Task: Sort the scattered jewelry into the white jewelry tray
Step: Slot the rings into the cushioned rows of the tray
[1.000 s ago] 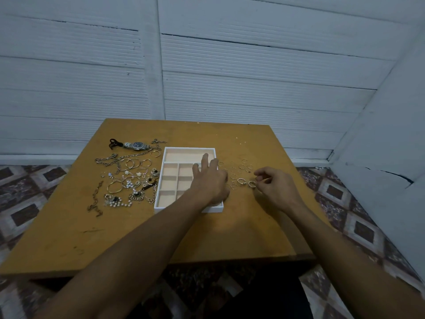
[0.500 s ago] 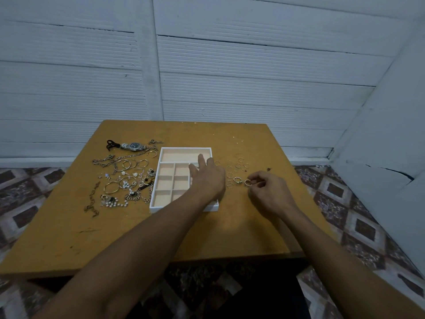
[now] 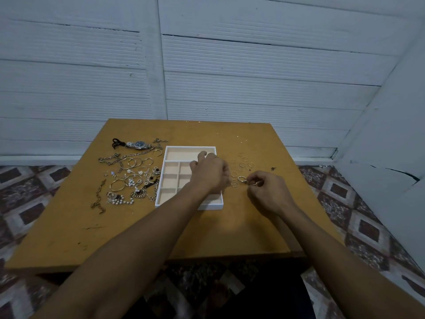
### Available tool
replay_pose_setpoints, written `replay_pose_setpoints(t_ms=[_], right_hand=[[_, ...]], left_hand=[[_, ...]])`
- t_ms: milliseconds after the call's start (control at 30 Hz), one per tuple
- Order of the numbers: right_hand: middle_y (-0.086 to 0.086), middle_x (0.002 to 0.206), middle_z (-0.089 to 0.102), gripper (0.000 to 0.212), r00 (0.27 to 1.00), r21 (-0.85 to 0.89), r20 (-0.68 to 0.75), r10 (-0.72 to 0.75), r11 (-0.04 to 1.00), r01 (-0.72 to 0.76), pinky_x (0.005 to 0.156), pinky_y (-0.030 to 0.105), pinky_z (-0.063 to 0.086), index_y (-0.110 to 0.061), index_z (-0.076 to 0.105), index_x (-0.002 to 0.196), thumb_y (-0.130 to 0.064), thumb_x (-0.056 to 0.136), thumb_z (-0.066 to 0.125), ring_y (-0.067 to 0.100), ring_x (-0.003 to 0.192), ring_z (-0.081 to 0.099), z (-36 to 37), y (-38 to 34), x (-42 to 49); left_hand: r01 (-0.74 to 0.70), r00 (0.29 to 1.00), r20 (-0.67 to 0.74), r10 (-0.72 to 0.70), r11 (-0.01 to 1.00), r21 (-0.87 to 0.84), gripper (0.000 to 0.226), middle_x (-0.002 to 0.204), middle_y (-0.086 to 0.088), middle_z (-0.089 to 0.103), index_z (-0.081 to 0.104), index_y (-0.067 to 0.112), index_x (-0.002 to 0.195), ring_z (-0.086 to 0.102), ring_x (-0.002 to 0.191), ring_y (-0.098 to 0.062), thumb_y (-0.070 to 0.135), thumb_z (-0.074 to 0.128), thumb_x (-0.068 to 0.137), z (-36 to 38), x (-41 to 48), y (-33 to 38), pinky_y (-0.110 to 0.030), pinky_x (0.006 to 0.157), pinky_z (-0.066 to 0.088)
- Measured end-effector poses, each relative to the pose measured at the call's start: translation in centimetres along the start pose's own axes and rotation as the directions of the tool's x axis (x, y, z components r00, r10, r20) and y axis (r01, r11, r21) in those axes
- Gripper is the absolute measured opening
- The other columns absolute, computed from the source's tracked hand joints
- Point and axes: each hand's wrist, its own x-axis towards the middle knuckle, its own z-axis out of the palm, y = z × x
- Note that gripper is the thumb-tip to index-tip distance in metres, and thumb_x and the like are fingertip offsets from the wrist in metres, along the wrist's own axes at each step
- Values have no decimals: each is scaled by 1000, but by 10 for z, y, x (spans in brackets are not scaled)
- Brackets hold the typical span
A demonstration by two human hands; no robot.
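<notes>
The white jewelry tray point(image 3: 170, 198) sits mid-desk point(image 3: 69, 238), its compartments empty where visible. The left hand point(image 3: 210, 173) lies palm-down over the tray's right side, fingers loosely spread, holding nothing visible. The right hand point(image 3: 268, 192) pinches a small ring point(image 3: 254, 183) near the loose rings point(image 3: 241, 168) toward the right edge. Chains, bangles and a wristwatch point(image 3: 139, 145) lie scattered left of the tray.

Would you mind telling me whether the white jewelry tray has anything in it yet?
Empty where visible: the white jewelry tray shows only bare lining. The left hand hides several compartments, so those cannot be told.
</notes>
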Motion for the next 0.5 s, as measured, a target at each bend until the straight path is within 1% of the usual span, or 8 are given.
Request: replay_pose_setpoints(t_ms=[67,133,200,233,267,333,367,500], right_hand=[[-4,102,68,24,1000,-25,-16,-6,1000,6,78,25,47,-18,71,106,-12,86,61,10,90,57,2,-3,2],[-1,109,68,24,1000,-69,-12,-17,997,16,83,27,48,-18,72,107,-14,87,60,12,96,58,5,-6,6],[-1,111,68,23,999,-132,5,-43,990,44,84,29,49,-18,72,106,-17,88,60,14,99,59,8,-9,9],[-1,111,69,22,998,-166,9,-59,984,60,85,31,50,-20,73,105,-20,88,60,14,99,59,10,-9,10],[-2,110,69,21,997,-201,9,-75,977,76,86,33,51,-21,73,104,-23,88,60,15,100,58,12,-10,12],[-3,111,68,20,996,-267,12,-92,959,92,90,36,50,-24,74,103,-27,89,60,16,104,55,15,-13,15],[-3,112,68,20,996,-295,17,-92,951,93,92,36,48,-24,73,103,-29,89,60,17,106,53,16,-14,16],[-3,115,64,23,996,-355,61,-72,931,89,95,36,42,-25,72,106,-37,89,63,21,113,47,18,-20,22]], left_hand=[[4,998,-61,-6,999,-44,14,115,1,59,65,28,88,36,125,-24,40,71,83,-7,-1,-8,-40,93,31],[-3,995,-99,-10,992,-127,13,99,5,63,64,27,84,48,111,-22,37,72,83,-14,-2,-20,-38,88,35],[2,996,-89,-24,971,-240,16,81,9,62,61,26,77,58,95,-21,32,75,81,-19,-5,-35,-37,84,42],[16,996,-83,-41,961,-277,17,76,10,61,60,25,75,61,88,-19,30,76,80,-22,-6,-42,-36,81,46],[32,995,-82,-59,955,-294,17,74,11,61,61,25,75,62,82,-17,29,77,79,-25,-9,-48,-32,74,47],[59,992,-90,-89,955,-290,15,74,10,63,63,23,76,60,74,-11,28,78,80,-31,-13,-60,-25,61,41],[66,991,-96,-97,957,-284,14,75,9,64,65,23,77,59,71,-9,28,77,80,-33,-16,-65,-24,58,38],[68,989,-112,-102,959,-275,7,71,8,64,71,21,80,56,69,-8,25,77,80,-40,-23,-80,-23,56,37]])
